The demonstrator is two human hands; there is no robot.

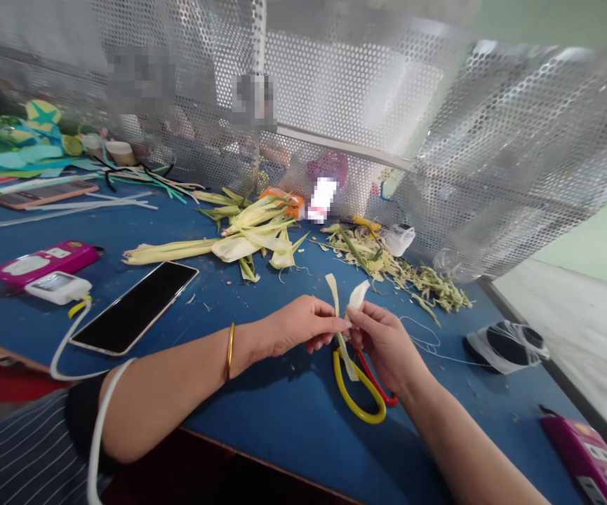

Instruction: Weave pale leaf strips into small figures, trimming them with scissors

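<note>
My left hand point(300, 326), with a gold bangle at the wrist, pinches a narrow pale corn husk strip point(333, 289) that sticks up and hangs down between the hands. Its fingertips meet those of my right hand point(387, 344), which grips a whiter, folded corn husk piece point(358, 294). Just below the hands lie scissors point(356, 408) with one yellow and one red handle; my hands hide their blades. White thread point(429, 345) loops on the table by my right hand and leads to a dark spool point(508, 346).
Corn husks point(255, 235) lie beyond my hands, with shredded husk scraps point(382, 256) to their right. A black-screened phone point(137, 308) and a magenta box point(45, 263) are at left. Another magenta box point(592, 449) sits near right. A perforated metal screen point(345, 91) borders the blue table point(261, 435).
</note>
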